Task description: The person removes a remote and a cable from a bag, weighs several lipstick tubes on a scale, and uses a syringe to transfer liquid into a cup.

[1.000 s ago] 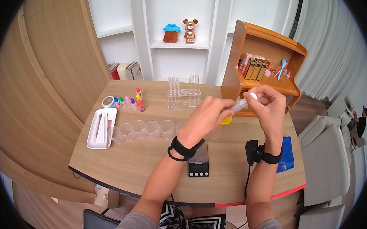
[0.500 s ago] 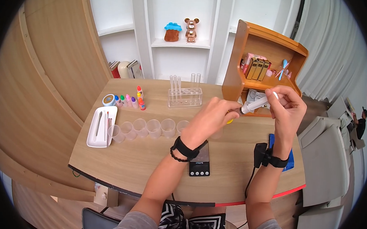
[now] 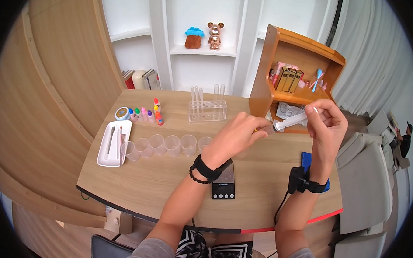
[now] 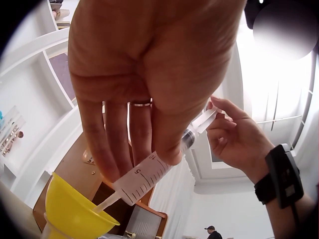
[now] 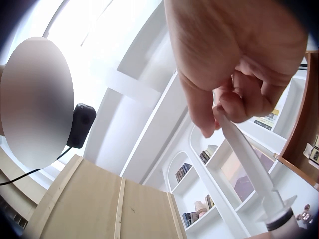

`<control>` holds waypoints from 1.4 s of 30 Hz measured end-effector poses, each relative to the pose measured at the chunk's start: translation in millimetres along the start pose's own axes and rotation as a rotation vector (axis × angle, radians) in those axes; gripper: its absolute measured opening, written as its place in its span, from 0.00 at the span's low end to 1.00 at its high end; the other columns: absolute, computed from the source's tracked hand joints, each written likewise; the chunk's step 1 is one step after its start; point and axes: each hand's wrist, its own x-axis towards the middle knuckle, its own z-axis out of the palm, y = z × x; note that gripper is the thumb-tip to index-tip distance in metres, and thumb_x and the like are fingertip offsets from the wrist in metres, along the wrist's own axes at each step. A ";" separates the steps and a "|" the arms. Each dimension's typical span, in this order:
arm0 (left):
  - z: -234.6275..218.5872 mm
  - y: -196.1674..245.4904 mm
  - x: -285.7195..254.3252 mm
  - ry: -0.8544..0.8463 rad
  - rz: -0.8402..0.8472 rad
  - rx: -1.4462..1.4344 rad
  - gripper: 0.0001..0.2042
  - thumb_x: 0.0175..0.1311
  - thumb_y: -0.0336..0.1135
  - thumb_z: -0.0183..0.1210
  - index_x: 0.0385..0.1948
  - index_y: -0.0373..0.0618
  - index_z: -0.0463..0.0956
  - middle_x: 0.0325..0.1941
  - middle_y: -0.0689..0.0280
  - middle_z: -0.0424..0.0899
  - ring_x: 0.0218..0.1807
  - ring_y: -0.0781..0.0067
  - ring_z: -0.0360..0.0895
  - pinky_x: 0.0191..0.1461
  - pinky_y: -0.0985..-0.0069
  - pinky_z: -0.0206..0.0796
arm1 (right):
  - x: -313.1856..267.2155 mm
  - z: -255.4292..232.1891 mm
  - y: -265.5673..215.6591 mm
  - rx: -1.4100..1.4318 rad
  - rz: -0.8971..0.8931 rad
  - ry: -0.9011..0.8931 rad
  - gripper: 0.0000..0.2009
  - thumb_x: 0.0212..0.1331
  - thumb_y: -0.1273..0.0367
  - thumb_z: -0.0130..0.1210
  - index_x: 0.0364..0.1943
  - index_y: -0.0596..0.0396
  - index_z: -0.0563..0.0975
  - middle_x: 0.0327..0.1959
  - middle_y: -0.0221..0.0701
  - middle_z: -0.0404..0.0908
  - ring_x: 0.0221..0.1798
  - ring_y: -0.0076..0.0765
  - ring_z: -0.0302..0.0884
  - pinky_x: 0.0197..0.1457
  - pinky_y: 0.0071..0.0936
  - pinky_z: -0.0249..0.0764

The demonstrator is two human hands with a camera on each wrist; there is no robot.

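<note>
We hold a syringe (image 4: 143,180) — see-through barrel, dark markings, pale plunger far out — its tip at a yellow funnel (image 4: 70,205). Our left grip (image 3: 238,134) pinches the barrel, our right grip (image 3: 327,126) the plunger.

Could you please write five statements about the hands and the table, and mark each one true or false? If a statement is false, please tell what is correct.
1. The left hand holds the syringe. True.
2. The plunger is pushed fully in. False: much of the plunger sticks out, and the right hand pinches its end.
3. The funnel is blue. False: the funnel is yellow.
4. Several clear cups stand in a row on the table. True.
5. The rack holds no tubes. False: clear tubes stand in the rack.
</note>
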 end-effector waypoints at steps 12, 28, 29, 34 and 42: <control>-0.9 9.4 1.3 0.100 0.034 0.046 0.27 0.59 0.28 0.66 0.62 0.46 0.70 0.37 0.54 0.88 0.39 0.44 0.83 0.42 0.61 0.75 | 4.3 -8.8 7.5 0.136 0.396 -0.460 0.35 0.71 0.41 0.39 0.56 0.61 0.79 0.48 0.37 0.83 0.40 0.33 0.82 0.37 0.27 0.77; -32.0 6.0 -9.3 0.251 0.169 -0.049 0.23 0.60 0.27 0.65 0.58 0.46 0.72 0.37 0.59 0.88 0.41 0.59 0.86 0.45 0.71 0.76 | 5.8 -23.8 2.8 0.444 0.409 -0.558 0.47 0.63 0.35 0.42 0.59 0.76 0.71 0.51 0.58 0.81 0.36 0.50 0.86 0.37 0.36 0.86; -44.0 5.1 -15.4 0.303 0.112 -0.130 0.18 0.63 0.27 0.64 0.55 0.44 0.75 0.37 0.63 0.88 0.41 0.68 0.85 0.46 0.75 0.74 | 6.1 -28.4 0.7 0.449 0.402 -0.565 0.47 0.63 0.35 0.42 0.59 0.76 0.71 0.51 0.58 0.81 0.36 0.50 0.86 0.37 0.36 0.86; -87.1 -16.6 -53.1 0.485 -0.010 -0.375 0.07 0.71 0.28 0.58 0.47 0.39 0.78 0.32 0.69 0.84 0.38 0.81 0.81 0.43 0.80 0.70 | 4.1 -48.1 -10.7 0.655 0.278 -0.411 0.49 0.64 0.32 0.38 0.62 0.75 0.67 0.53 0.60 0.79 0.36 0.52 0.85 0.38 0.36 0.85; -88.9 -61.7 -115.3 0.679 -0.233 -0.466 0.03 0.74 0.31 0.55 0.38 0.43 0.75 0.25 0.72 0.79 0.28 0.86 0.74 0.33 0.84 0.63 | -7.9 -2.5 -18.5 0.823 0.240 -0.495 0.49 0.62 0.31 0.39 0.61 0.73 0.68 0.53 0.57 0.80 0.37 0.52 0.84 0.38 0.37 0.83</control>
